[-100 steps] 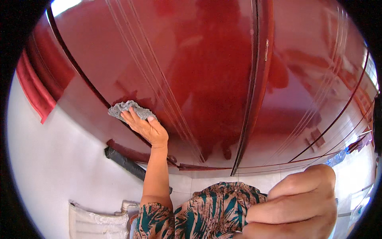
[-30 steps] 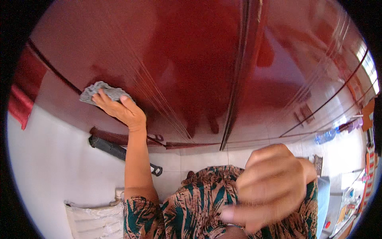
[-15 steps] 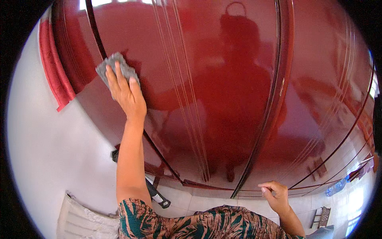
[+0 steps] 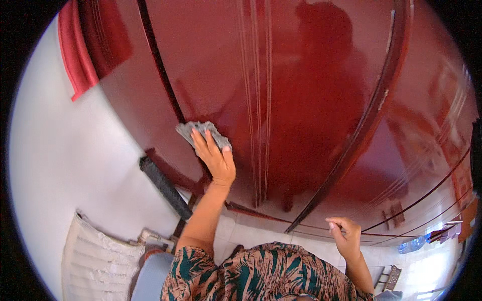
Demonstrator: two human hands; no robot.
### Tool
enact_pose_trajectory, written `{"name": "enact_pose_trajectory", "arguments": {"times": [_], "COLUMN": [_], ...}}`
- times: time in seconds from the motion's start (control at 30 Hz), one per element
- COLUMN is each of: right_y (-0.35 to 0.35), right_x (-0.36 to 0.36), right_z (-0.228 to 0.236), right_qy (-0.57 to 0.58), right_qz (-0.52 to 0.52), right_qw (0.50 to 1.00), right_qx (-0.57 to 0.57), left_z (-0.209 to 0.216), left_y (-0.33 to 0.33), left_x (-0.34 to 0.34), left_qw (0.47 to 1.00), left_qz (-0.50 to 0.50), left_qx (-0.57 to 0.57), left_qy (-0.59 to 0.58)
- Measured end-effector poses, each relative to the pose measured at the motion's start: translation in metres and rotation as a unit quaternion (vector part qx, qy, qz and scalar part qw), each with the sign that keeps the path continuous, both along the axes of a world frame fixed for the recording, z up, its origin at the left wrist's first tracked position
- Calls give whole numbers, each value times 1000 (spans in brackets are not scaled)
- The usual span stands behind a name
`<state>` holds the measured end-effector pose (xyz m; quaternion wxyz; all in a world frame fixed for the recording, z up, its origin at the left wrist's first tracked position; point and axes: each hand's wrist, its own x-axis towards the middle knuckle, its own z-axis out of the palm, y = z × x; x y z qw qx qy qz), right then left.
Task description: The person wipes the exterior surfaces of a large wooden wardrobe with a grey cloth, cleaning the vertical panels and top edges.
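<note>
Moved: since half a second ago the left hand (image 4: 217,161) and its cloth (image 4: 201,132) have come down the door (image 4: 311,100) and toward its middle, from high by the left seam to a spot about halfway up the panel; the right hand (image 4: 344,235) has risen a little and stays off the door.
Left hand: open and flat, fingers together, palm pressing the cloth against the door; the arm reaches up from the lower edge.
Right hand: loosely curled, fingers bent toward the palm, holding nothing that shows, hanging free in front of the door's lower edge, well apart from the cloth.
Cloth: small, grey, crumpled, with a ragged top edge; it lies on the door just right of the dark vertical seam (image 4: 160,70), its lower part under the fingers.
Door: glossy dark red, with thin pale vertical lines down the middle and a curved dark groove to the right; a person's dim reflection shows in the sheen.
Around: red fabric (image 4: 75,55) hangs upper left against a white wall (image 4: 60,165); a black bar (image 4: 163,185) leans below the cloth; a patterned sleeve (image 4: 261,273) fills the lower edge.
Hidden: how much cloth lies under the palm cannot be told; the small things at lower right are too blurred to name.
</note>
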<state>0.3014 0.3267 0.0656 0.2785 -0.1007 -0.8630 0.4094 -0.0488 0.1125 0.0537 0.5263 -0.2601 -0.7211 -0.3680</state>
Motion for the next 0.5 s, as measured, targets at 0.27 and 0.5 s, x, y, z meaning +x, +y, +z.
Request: {"name": "enact_pose_trajectory", "arguments": {"times": [0.27, 0.5], "right_y": [-5, -5], "right_x": [5, 16], "right_z": [-2, -17], "right_qy": [-72, -182], "right_qz": [-8, -58], "right_qw": [997, 981], "right_qx": [1, -38], "left_z": [-107, -167], "left_y": [55, 63], "left_x": [52, 52], "left_qw": [848, 497], "left_qz": [-6, -71], "left_qx": [365, 651], "left_qy": [-384, -569]}}
